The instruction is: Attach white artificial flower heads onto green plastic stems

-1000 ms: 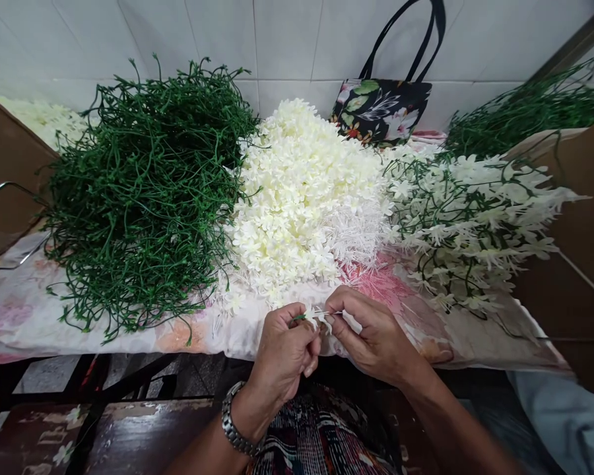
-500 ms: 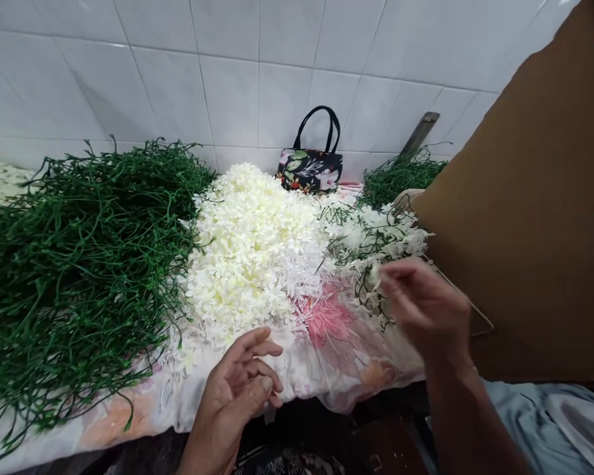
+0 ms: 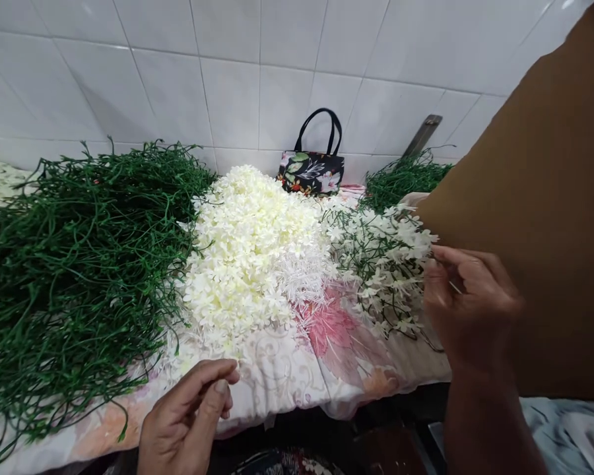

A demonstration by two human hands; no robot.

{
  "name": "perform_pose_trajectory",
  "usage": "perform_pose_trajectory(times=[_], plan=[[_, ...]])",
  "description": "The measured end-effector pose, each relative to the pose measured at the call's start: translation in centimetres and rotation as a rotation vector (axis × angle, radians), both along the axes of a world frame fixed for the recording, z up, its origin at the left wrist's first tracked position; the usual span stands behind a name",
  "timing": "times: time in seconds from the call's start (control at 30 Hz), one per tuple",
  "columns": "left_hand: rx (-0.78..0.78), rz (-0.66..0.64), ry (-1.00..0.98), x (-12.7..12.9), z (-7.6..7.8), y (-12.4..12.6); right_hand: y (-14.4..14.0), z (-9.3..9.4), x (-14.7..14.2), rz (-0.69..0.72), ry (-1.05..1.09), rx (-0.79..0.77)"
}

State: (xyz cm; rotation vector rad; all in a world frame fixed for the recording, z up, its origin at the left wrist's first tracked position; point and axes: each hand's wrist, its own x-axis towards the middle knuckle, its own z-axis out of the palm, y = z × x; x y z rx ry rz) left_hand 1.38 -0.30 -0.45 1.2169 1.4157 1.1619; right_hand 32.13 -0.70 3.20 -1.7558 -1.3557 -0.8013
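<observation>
Flower-making bench seen from above, covered with a pale floral cloth and set against a white tiled wall. A large tangle of bare green stems fills the left side. A heap of loose cream-white blossoms sits in the middle. To the right lies a smaller pile of finished sprays, green stems already dressed with white flowers. Judging by the piles, only a modest share is done; far more bare stems and loose blossoms remain than finished sprays.

The right hand hovers at the right edge of the finished pile, just in front of a brown cardboard sheet. Its fingers are curled inward and its thumb and forefinger are pinched close together; something thin may be between them, but it is too small and blurred to tell what.

The left hand rests low at the near edge of the bench, just below the blossom heap. It is loosely half open, fingers gently bent, and holds nothing visible, its fingertips close to the cloth.

A small black floral handbag stands at the back against the wall, with more green stems behind the finished pile.
</observation>
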Motion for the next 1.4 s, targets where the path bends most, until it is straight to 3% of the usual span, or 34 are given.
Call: perform_pose_trajectory(times=[0.2,0.33,0.47,0.6,0.8,0.97,1.07,1.23,1.4], plan=[[0.142,-0.014,0.137,0.3,-0.3,0.3,-0.6,-2.4,-4.1,0.328,-0.086,-0.078],[0.277,-0.015,0.218,0.3,-0.3,0.4,-0.1,-4.7,-6.3,0.529,-0.052,-0.353],[0.351,0.018,0.337,-0.9,-0.6,0.9,0.4,-5.8,-7.7,0.570,-0.109,-0.551],[0.407,0.028,0.504,-3.0,-1.4,1.5,0.5,-6.5,-8.6,0.539,-0.177,-0.598],[0.538,-0.341,0.772,-2.2,-1.5,1.5,0.0,-7.5,-9.0,0.624,0.046,-0.561],[0.564,-0.342,1.019,-0.2,-2.2,1.8,-0.3,-7.7,-9.1,0.687,0.135,-0.548],[0.608,-0.274,0.942,-0.2,-2.9,2.0,-0.4,-7.3,-9.2,0.707,0.168,-0.485],[0.621,-0.229,0.573,-0.7,-3.2,1.9,-0.5,-7.2,-9.3,0.745,0.258,-0.502],[0.537,-0.183,0.320,-0.4,-2.6,1.7,-0.3,-8.2,-9.3,0.674,0.130,-0.498]])
